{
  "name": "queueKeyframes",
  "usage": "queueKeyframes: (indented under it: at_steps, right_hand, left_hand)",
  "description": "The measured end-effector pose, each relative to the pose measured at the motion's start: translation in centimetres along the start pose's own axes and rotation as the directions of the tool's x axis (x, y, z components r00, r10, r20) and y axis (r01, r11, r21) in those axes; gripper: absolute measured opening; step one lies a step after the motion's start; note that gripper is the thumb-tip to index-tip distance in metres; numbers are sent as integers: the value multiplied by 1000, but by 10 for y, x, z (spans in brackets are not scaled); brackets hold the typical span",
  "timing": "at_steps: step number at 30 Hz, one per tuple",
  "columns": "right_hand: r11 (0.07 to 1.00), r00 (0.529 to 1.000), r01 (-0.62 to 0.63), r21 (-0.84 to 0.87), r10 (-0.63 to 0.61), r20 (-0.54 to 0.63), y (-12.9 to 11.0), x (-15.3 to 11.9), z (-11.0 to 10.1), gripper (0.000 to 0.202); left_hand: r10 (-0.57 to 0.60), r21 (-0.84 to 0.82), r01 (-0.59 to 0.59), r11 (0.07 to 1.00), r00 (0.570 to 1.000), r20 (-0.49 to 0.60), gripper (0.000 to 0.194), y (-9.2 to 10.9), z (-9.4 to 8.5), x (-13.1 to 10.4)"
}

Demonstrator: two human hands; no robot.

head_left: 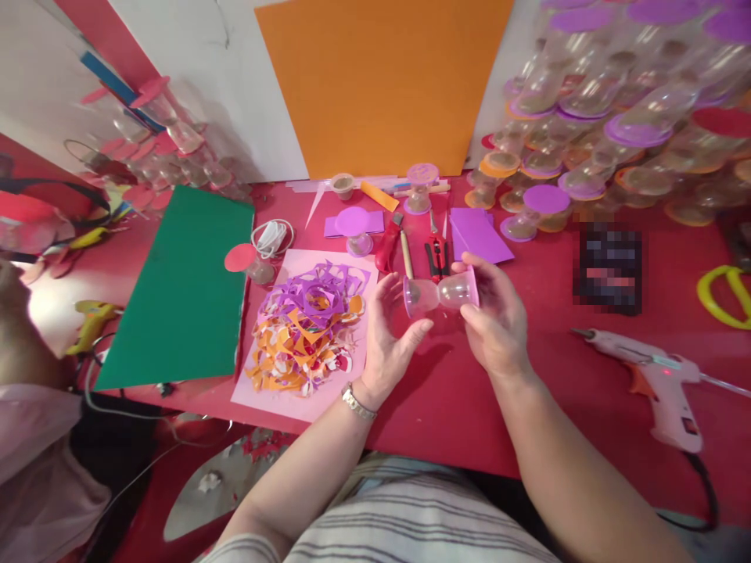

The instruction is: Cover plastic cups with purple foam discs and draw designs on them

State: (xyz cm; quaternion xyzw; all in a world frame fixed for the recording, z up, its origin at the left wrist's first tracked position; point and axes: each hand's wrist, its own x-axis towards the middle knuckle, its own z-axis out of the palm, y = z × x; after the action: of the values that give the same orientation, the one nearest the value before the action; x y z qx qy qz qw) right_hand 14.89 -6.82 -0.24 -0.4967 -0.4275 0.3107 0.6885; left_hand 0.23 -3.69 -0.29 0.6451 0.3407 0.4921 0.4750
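A small clear hourglass (440,294) with a purple disc on each end lies sideways between my hands, above the red table. My right hand (498,317) grips its right end, thumb in front and fingers behind the disc. At the other end, my left hand (390,336) has its fingers curled at the left disc, with the thumb spread below the glass. Pale sand shows inside the bulbs. Just beyond the hourglass lie red-handled pliers (437,256), a wooden stick (407,254) and a red cutter (388,244).
A heap of paper scraps (310,328) covers a pink sheet at left, beside a green board (181,301). A glue gun (651,371) and yellow-handled scissors (724,297) lie at right. Stacked hourglasses (598,117) rise behind. Another person's arm (26,328) is at far left.
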Motion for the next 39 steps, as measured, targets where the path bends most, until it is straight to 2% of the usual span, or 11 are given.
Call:
queueKeyframes:
  at_steps: [3,7,11,16,19,22,26,30,34,36,39]
  right_hand:
    - [999,998,52,-14,-51,19,-1,-1,-1,51]
    - [992,990,112,-59,-106,92,-5,-3,0,49]
    - [982,980,165,-89,-153,125,-6,-1,0,55]
    - [994,994,52,-94,-43,98,1,2,1,62]
    - [995,997,-52,-89,57,49,5,3,1,48]
    - [992,996,-89,-93,89,-3,7,3,0,35]
    - [998,999,-32,-49,31,-30,4,1,-2,35]
    - [995,996,87,-40,-88,-31,1,-2,-3,40]
    - [985,986,165,-52,-166,-20,2,-1,-2,43]
    - [980,983,181,-83,-183,-13,1,0,-1,44]
    - [975,983,180,-132,-181,6,-1,0,0,43]
  left_hand:
    - [-71,17,71,997,997,34,54,4,-3,1]
    - [-122,53,119,991,991,52,53,6,-4,1]
    - [-101,-61,102,993,995,13,53,4,-2,-1]
    - [-79,-189,88,978,996,52,62,5,-1,-3]
    - [-91,-193,106,976,992,86,66,5,0,-2]
    - [-108,-191,130,973,987,122,69,5,1,-2]
    - [-180,-166,207,964,969,168,66,8,1,-1]
    - [-275,-131,305,943,939,205,55,12,0,0]
    - [-339,-234,398,887,906,255,52,12,1,-1]
    - [-340,-302,405,863,908,245,52,12,2,-1]
    - [-294,-351,338,873,940,173,53,12,2,-2]
